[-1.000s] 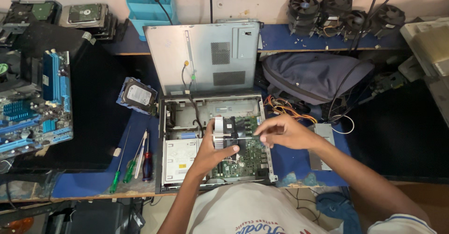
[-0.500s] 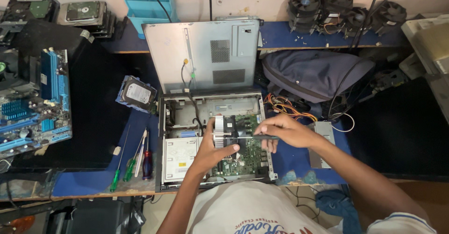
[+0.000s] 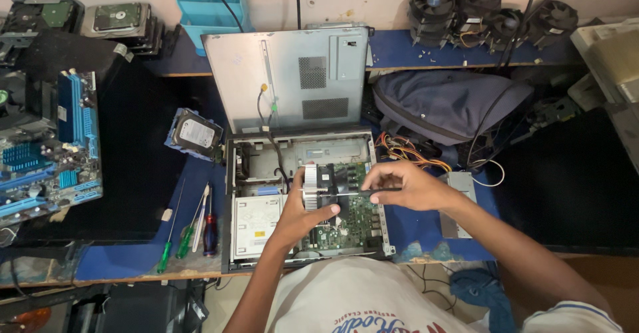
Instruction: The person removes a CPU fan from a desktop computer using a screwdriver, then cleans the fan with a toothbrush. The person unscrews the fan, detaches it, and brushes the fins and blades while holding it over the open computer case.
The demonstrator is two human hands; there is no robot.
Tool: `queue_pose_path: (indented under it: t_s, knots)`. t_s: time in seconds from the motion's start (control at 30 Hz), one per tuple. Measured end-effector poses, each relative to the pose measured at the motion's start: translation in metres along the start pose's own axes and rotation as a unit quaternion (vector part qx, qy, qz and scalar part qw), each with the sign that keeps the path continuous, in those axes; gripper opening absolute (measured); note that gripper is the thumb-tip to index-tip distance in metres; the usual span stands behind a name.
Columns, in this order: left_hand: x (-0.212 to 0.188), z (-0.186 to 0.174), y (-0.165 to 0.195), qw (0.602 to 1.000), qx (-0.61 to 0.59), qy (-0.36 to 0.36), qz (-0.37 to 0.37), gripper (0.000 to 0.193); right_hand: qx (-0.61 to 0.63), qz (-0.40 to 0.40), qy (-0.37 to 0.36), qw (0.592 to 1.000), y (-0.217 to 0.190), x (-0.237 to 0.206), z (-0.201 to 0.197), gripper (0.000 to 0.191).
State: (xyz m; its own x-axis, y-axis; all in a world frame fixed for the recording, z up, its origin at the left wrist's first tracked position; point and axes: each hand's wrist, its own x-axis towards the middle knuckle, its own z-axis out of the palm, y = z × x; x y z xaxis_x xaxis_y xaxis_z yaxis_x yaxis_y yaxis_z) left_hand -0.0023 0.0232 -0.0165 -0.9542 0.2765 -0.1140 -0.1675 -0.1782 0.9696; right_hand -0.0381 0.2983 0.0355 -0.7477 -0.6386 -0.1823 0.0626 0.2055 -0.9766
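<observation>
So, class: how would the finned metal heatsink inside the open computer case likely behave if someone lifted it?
The heatsink would probably feel stiff and fairly heavy for its size, being a block of metal fins. Those thin fins look easy to bend. The left hand touches it, so it may shift.

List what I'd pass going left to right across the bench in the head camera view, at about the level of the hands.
Blue circuit board → screwdrivers → open computer case → left hand on the finned cooler → right hand holding a screwdriver → grey metal box.
</observation>
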Motion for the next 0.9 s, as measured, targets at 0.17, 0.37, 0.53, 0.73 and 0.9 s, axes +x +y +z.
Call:
queue_pose_path:
  t_s: [0.17, 0.37, 0.53, 0.73, 0.9]
  knots:
    - [0.0002, 0.0000, 0.0002, 1.000, -0.019, -0.002, -0.018, 0.111, -0.040, -0.027, -0.007, 0.999, -0.0008, 0.0005, 0.0013, 0.024]
    - [0.0014, -0.0013, -0.0058, 1.000, 0.026, 0.004, 0.012, 0.111, -0.019, 0.065, 0.004, 0.998, -0.0016, 0.0035, -0.0015, 0.024]
    - [0.0011, -0.0015, -0.0067, 0.999, 0.027, 0.001, 0.020, 0.110, -0.030, 0.051, -0.016, 0.998, 0.0008, 0.0020, -0.0049, 0.031]
    - [0.0002, 0.0000, -0.0030, 1.000, 0.013, 0.004, 0.005, 0.110, -0.026, 0.029, 0.015, 0.999, 0.0022, 0.0011, -0.0017, 0.021]
    - [0.0010, -0.0003, -0.0027, 1.000, -0.010, 0.005, -0.017, 0.110, -0.025, -0.011, 0.000, 1.000, -0.0017, 0.0018, 0.0011, 0.021]
